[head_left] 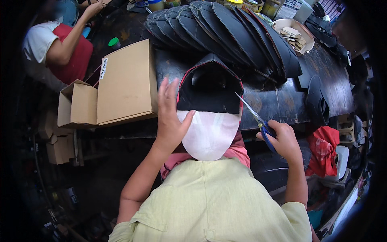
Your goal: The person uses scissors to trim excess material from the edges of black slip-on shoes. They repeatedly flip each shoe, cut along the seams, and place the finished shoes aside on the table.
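In front of me, at the table's near edge, is a curved black piece (207, 94) with red along its rim and a hollow inside. A white rounded lining flap (209, 135) hangs from it toward my lap. My left hand (171, 115) lies along its left side with the fingers stretched out, the thumb at the flap's upper left edge. On the right, my right hand (282, 139) grips blue-handled scissors (254, 113). Their blades point up and left, toward the piece's right rim, and look nearly closed.
Behind the piece lies a row of similar black stitched pieces (225, 38). A cardboard box (127, 84) stands to the left. Beyond it, another person (66, 48) works. At the far right are a tray of small pieces (296, 34), a dark curved piece (318, 99) and a red bag (324, 149).
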